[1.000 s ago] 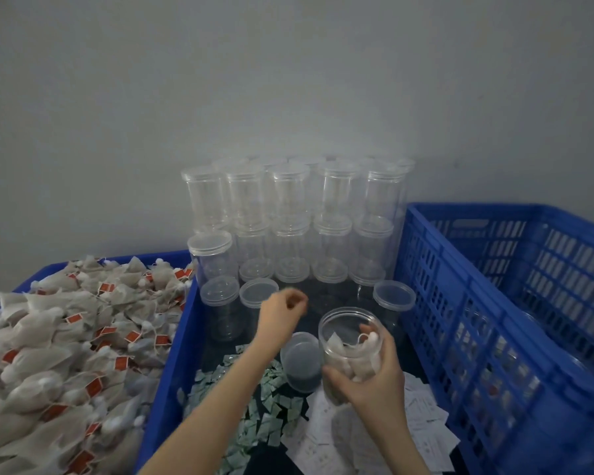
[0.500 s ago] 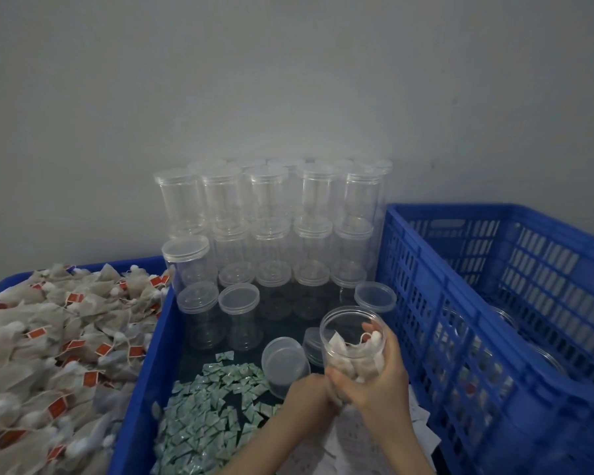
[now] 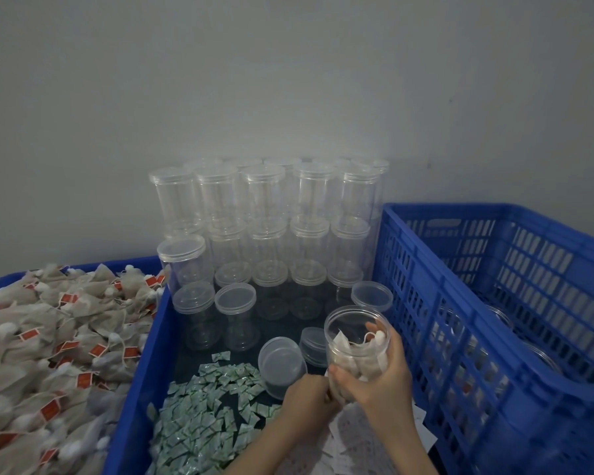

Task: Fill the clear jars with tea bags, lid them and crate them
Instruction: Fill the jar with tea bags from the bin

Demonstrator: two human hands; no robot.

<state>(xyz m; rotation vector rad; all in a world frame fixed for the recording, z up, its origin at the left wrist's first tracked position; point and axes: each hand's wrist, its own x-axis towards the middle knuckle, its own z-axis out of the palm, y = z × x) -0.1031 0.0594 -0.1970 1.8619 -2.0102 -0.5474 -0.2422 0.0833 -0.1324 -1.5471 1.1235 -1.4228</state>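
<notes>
Dropping from up by the stacked empties, the left hand (image 3: 307,394) has come down low beside the base of the open jar (image 3: 357,341), its fingers curled over the white paper slips (image 3: 354,437) there; whether it pinches one I cannot tell. That suggests a slip goes in before lidding, so this jar is probably nearly done. The right hand (image 3: 379,370) stays wrapped round the jar, holding it tilted above the slips, just beside the blue crate (image 3: 426,303). The jar is clear, lidless, and roughly two-thirds full of pale tea bags (image 3: 352,353). A loose lid (image 3: 282,363) lies on its side close by, near the green sachets (image 3: 213,406).
</notes>
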